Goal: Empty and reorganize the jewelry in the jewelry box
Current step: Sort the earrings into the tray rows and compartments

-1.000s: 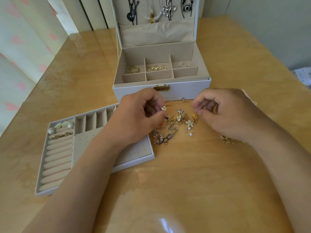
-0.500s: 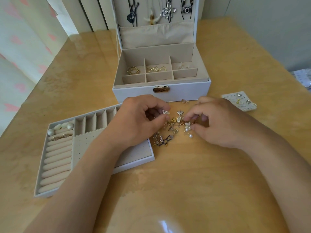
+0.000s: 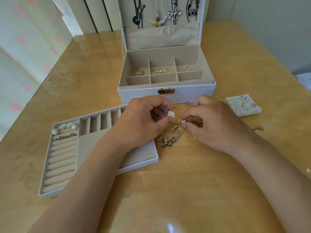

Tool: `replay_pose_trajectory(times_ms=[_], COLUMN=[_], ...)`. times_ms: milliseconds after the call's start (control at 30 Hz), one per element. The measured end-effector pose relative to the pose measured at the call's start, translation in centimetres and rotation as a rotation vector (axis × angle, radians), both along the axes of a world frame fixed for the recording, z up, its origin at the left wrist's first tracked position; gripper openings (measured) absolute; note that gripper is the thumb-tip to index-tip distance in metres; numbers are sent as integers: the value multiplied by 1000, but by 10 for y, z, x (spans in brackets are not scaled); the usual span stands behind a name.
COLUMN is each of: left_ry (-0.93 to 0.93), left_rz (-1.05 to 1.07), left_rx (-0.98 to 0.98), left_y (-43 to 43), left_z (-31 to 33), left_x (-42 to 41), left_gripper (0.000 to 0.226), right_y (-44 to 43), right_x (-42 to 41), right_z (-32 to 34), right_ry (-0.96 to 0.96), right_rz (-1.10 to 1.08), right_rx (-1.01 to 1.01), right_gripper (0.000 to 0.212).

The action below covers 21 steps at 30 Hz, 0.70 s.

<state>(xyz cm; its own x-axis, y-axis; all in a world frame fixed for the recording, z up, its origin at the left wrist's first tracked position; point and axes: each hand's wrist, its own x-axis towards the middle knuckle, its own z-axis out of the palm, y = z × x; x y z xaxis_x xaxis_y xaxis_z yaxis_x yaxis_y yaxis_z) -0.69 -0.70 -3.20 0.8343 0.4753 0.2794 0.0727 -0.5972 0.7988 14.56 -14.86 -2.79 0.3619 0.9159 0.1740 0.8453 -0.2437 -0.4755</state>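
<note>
- Wood makes up the surface point(image 3: 185, 190), and it looks shiny. A curtain point(image 3: 25, 56) with pink hearts hangs at the far left.
- A white jewelry box point(image 3: 139, 95) sits open at the back of the surface. Its lid stands straight up.
- Necklaces hang inside the lid. One has a guitar charm point(image 3: 137, 18), one a silver flower charm point(image 3: 174, 14) and one a camera charm point(image 3: 192, 12).
- Gold rings point(image 3: 138, 71) lie in the back left part of the box. More gold pieces point(image 3: 159, 70) lie in the part next to it.
- A white tray point(image 3: 87, 148) lies on the surface, in front of the box and to its left. White beads point(image 3: 67, 126) sit in its far left corner.
- The jewelry pile point(image 3: 175, 132) lies on the surface just in front of the box, between the two hands.
- The left hand point(image 3: 143, 123) is over the tray's far corner. Its thumb and fingers pinch a small white rose earring point(image 3: 171, 114) above the pile.
- The right hand point(image 3: 212, 125) reaches into the pile. Its thumb and first finger are curled close together on a little piece there.
- A small earring card point(image 3: 242, 106) lies to the right, and an orange star charm point(image 3: 260, 127) is near it.
</note>
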Motion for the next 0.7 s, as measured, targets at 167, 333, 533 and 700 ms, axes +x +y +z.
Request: replay_pose_trajectory(times_ms=[167, 333, 533, 700], left_ry=[-19, -69, -156, -201], left_rz=[-4, -12, 4, -13], left_rx=[-55, -73, -73, -111], left_y=[-1, -4, -8, -9], left_z=[-2, 0, 3, 3], left_x=[0, 1, 1, 2], left_gripper=[27, 32, 36, 38], right_y=[-2, -4, -4, -4], right_x=[5, 5, 3, 5], right_z=[-1, 7, 9, 8], right_ry=[96, 417, 728, 826], right_rz=[27, 56, 150, 156], right_rx=[60, 226, 335, 379], right_gripper=[12, 18, 21, 24])
